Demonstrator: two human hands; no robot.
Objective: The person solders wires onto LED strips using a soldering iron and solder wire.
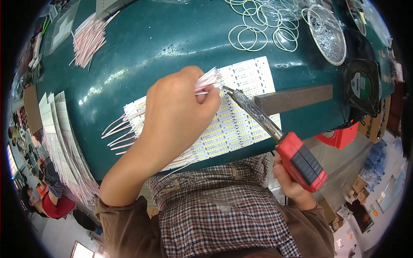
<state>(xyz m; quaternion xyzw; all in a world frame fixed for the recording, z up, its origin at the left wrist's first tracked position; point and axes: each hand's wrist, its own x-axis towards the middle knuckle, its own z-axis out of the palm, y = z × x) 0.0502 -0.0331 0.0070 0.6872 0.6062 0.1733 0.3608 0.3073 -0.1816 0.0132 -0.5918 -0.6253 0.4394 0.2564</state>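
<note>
Head view: centre frame, our left hand (176,96) has its fingers pinching a bundle of pink-and-white wires (209,78) over the white LED panel (234,118). Our right hand (287,178), lower right, wraps the red soldering iron (301,161), tip near the bundle. Wires trailing at the panel's left look joined; the bundle seems still to do. A dark bar (297,99) crowds the panel's right edge; loose wires (89,39) wait upper left.

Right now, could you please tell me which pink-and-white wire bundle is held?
The smaller bundle, in the left hand; the larger bundle lies at upper left.
</note>
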